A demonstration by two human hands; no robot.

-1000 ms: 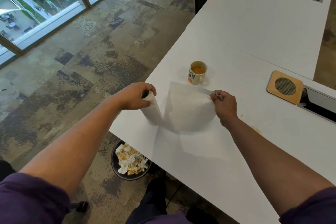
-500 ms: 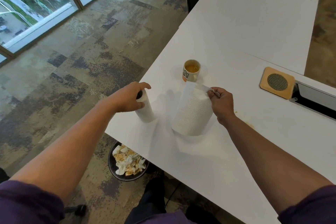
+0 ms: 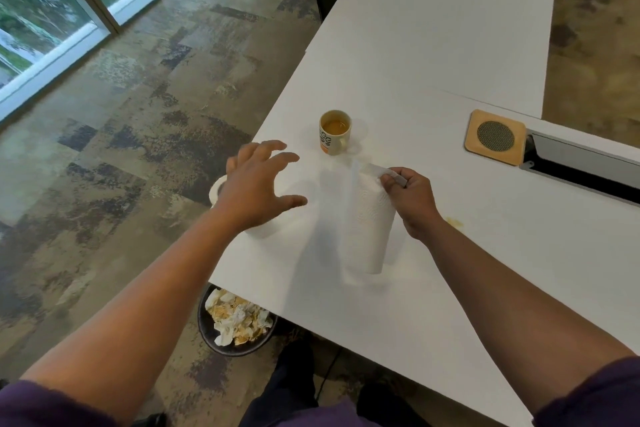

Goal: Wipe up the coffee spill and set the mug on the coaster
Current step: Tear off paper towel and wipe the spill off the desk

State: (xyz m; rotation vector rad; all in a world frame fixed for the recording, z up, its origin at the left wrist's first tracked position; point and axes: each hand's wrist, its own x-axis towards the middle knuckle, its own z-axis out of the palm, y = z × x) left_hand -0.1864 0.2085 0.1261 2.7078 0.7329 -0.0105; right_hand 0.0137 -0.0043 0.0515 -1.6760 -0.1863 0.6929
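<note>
The left hand [image 3: 258, 184] hovers with fingers spread just above the paper towel roll [image 3: 263, 227], holding nothing. The right hand [image 3: 410, 199] pinches a torn paper towel sheet [image 3: 369, 229] that hangs over the white tabletop [image 3: 433, 55]. The mug [image 3: 334, 132] of coffee stands at 12 o'clock from the sheet, the wooden coaster [image 3: 494, 137] at 2 o'clock, the small coffee spill [image 3: 454, 222] at 3 o'clock.

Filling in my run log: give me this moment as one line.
left hand: open above paper towel roll | right hand: pinches torn sheet | spill: unwiped | mug: off coaster
</note>
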